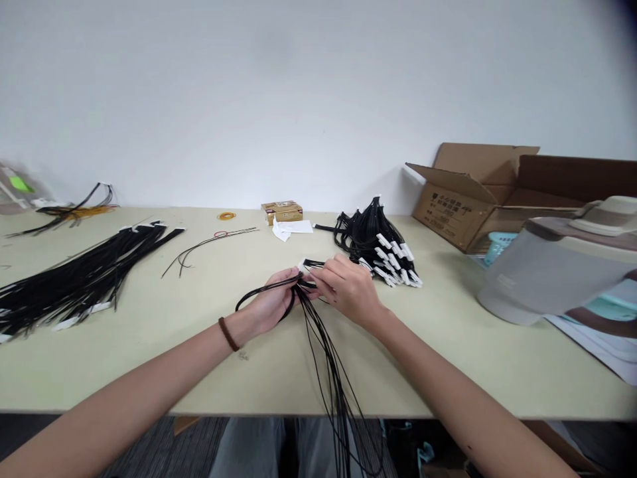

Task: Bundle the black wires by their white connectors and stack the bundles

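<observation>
A bundle of thin black cables (328, 362) is held between my two hands above the table. My left hand (273, 302) is closed around it, with a loop of cable bent back over the wrist side. My right hand (346, 287) pinches the same bundle, its fingertips close to the left fingers. A white connector end shows just above the left fingertips. The loose strands hang down over the table's front edge. What lies exactly between the fingertips is partly hidden.
A pile of looped black cables with white connectors (393, 259) lies behind my right hand. More straight cables (74, 279) lie at left. A small gold box (282, 212) stands by the wall. An open cardboard box (458, 206) and a large translucent jug (537, 272) occupy the right.
</observation>
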The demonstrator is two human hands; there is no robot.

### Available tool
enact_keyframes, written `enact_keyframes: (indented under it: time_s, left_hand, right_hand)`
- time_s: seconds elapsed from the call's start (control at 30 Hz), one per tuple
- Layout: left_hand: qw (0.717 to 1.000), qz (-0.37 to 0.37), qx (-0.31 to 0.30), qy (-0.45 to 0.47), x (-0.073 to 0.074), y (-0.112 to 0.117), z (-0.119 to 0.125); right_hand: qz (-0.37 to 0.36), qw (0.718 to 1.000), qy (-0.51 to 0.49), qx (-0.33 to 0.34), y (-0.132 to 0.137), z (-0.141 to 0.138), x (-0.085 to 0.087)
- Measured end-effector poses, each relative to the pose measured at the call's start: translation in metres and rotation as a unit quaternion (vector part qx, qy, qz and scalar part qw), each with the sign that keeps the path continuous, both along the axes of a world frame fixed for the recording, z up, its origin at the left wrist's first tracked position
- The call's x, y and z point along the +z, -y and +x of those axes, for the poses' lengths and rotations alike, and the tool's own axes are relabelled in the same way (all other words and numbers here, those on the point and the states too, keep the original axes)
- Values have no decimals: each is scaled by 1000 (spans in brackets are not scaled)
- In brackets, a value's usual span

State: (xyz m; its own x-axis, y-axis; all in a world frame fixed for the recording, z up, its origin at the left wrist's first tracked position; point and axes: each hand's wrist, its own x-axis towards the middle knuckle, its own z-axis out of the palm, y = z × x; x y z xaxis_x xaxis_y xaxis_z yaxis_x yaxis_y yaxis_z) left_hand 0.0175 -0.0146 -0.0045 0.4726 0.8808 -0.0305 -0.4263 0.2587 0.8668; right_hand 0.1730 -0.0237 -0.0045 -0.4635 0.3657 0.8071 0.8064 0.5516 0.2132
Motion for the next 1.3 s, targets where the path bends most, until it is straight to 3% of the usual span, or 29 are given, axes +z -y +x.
enact_keyframes:
  time_s: [0.5, 0.77, 1.0, 1.3]
  left_hand:
    - [1000, 29, 0, 3, -1, -1, -1]
    - [1000, -9, 20, 13, 3, -1, -1]
    - [999, -32, 31, 7, -5, -10, -8]
    - [997, -13, 77, -1, -9, -13, -8]
  right_hand:
    - [0, 1000, -18, 4, 0, 1, 1]
    - [2, 999, -35, 3, 1, 2, 1]
    - [7, 998, -58, 6, 1, 4, 6]
    - [-10, 991, -99, 85, 3, 1, 6]
